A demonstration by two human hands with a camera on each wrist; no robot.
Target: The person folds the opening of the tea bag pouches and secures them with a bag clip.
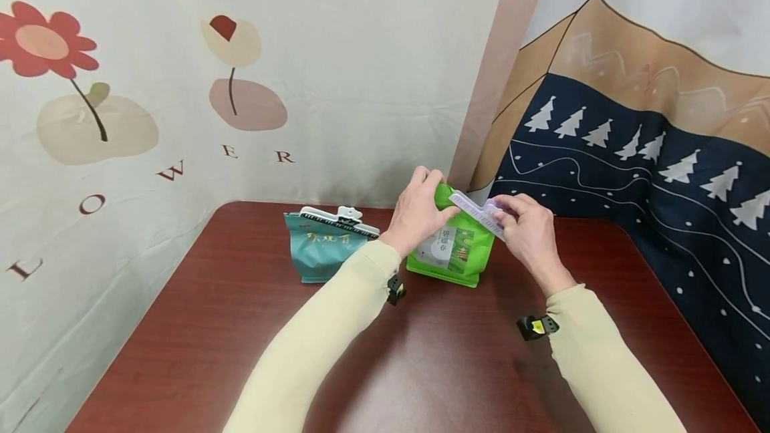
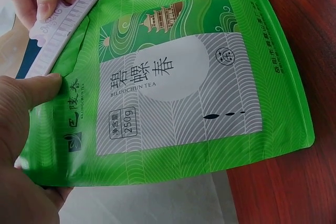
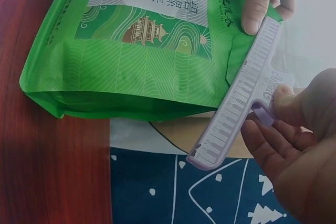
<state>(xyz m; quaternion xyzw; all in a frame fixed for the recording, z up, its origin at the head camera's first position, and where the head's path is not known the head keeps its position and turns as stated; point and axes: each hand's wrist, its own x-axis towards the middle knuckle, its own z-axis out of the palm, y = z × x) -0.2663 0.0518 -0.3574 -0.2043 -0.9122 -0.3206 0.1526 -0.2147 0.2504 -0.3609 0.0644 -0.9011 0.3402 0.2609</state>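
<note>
A bright green tea bag [image 1: 445, 252] stands on the table, its label reading Biluochun Tea. My left hand [image 1: 421, 212] pinches its top edge near the left corner, thumb on the front. With thumb and fingers my right hand [image 1: 532, 229] holds a pale purple bag clip [image 1: 478, 212] by its handle. The clip has a piano-key print and lies slanted over the bag's top right part. In the right wrist view the clip [image 3: 236, 98] runs along the bag's top edge, one end by the left thumb, the other sticking out past the bag's side.
Left of the green bag stands a teal bag [image 1: 325, 252] with a white and black clip [image 1: 339, 219] across its top. Both bags are near the back edge of the reddish-brown table [image 1: 457, 366]. Behind hang a pale flower-print cloth [image 1: 361, 72] and a dark tree-print cloth [image 1: 631, 172].
</note>
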